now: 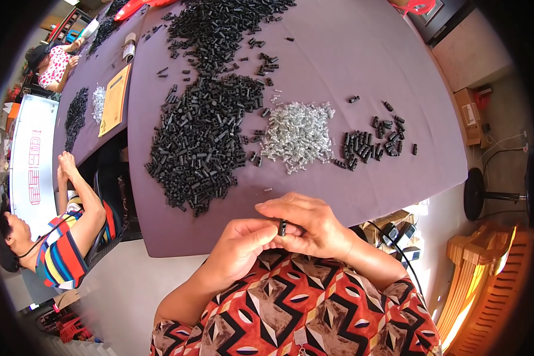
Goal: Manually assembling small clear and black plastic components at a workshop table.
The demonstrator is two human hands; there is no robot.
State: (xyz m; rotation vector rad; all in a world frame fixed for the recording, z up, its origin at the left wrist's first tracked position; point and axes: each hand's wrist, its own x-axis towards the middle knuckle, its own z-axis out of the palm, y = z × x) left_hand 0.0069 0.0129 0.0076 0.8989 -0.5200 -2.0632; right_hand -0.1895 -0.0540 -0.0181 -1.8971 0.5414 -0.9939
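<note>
At the table's near edge, my left hand pinches a small black tubular plastic part between thumb and fingers. Curled around the same part from the other side is my right hand, its fingers bent over and partly hiding it. Just beyond my hands a single small metal spring lies on the cloth. A heap of silvery springs spreads farther out, with a large heap of loose black parts to its left. Several black pieces lie in a smaller group on the right.
A purple-grey cloth covers the table. At the left, a person in a striped shirt sits beside another table holding a yellow-brown board. Stacked orange-brown plastic stools stand at lower right. Another person sits far left.
</note>
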